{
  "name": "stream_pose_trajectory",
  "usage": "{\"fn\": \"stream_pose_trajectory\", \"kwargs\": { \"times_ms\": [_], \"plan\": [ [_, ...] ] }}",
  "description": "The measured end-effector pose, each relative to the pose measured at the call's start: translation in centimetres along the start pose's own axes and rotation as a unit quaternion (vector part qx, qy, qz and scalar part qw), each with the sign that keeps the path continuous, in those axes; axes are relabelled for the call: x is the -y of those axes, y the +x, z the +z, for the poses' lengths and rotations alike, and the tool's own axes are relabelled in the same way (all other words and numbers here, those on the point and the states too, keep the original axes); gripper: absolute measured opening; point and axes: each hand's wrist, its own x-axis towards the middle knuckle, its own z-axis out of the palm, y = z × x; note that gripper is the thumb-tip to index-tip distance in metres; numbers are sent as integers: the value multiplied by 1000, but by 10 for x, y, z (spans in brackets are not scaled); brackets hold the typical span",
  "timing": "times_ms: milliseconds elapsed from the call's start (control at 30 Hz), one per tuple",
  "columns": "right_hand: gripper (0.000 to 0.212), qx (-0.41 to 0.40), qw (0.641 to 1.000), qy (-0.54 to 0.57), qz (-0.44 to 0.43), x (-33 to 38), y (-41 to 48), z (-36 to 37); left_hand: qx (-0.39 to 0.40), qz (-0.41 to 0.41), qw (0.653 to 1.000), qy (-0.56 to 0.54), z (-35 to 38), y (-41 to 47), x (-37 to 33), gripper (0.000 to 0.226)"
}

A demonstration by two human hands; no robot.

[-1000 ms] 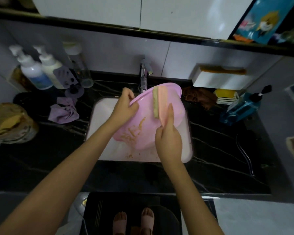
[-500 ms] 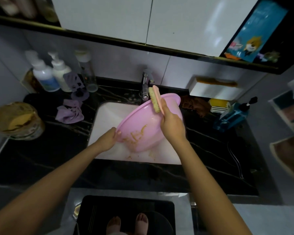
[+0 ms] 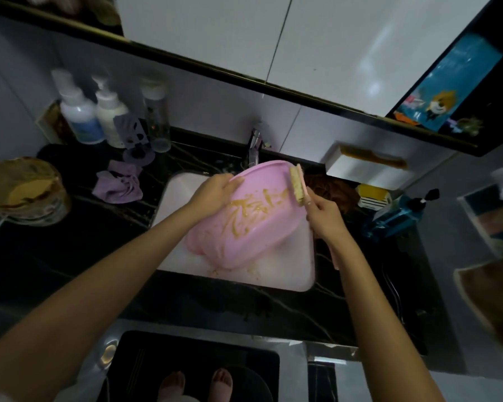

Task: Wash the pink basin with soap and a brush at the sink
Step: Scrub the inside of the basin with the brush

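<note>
Pink basin point(image 3: 244, 236) tilted in sink point(image 3: 291, 274), left grip point(image 3: 215, 191) holding rim; right grip point(image 3: 324, 216) clasping brush point(image 3: 297, 184)

I saw the pink basin point(image 3: 244, 236) tilted in the white sink point(image 3: 288, 274), streaked with yellow-brown smears, with the pink-backed brush point(image 3: 297, 184) laying pale bristles against its far right rim.

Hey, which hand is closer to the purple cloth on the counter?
Left. The left hand grips the pink basin just right of the purple cloth; the right hand, holding the brush, is beyond the basin, farther off.
</note>
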Motion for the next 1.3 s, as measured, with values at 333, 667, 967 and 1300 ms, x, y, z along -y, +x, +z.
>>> {"fn": "stream_pose_trajectory", "kwargs": {
  "times_ms": [333, 667, 967, 1300],
  "plan": [
    [46, 21, 957, -265, -119, 4, -23, 19, 36, -37, 994, -98, 5, 21, 4, 45],
    [45, 45, 966, -230, -111, 1, -25, 17, -11, -10, 997, 81, 6, 19, 6, 36],
    [45, 36, 976, -189, -101, 5, -30, 28, -6, -25, 995, 95, 2, 19, 2, 35],
    [45, -17, 987, -147, -55, 5, -36, 38, -6, -26, 996, 82, 0, 12, 8, 40]
  ]
}}
